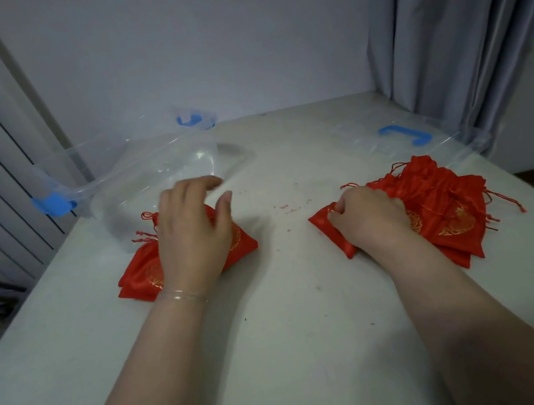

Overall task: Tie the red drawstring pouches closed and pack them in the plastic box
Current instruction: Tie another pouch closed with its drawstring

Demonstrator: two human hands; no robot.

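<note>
**Two heaps of red pouches handled beside an unfilled clear box**

A clear plastic box (135,166) with blue clips is seen at the far left of the table (293,319), its near corner reaching out past the table's left edge. Nothing red is seen inside it; only the pale surface shows through its walls. Its clear lid (398,139), marked by a blue handle, is laid flat at the far right, close to the curtain (459,17).

Two heaps of red pouches are set on the table. The left pile (141,273) is placed just in front of the box, and the left hand (194,234) is held over it with fingers spread and relaxed; whether the palm presses the cloth cannot be told. A thin bracelet (182,296) is worn on that wrist. The right pile (442,200) is spread just in front of the lid, its drawstrings trailing toward the right edge. The right hand (368,218) is curled with its fingers pinching the near corner of one pouch in that pile.

Between the piles a strip of bare tabletop is left, dotted with small red crumbs (289,211). Open surface is also left in front of both heaps, crossed only by the forearms.
</note>
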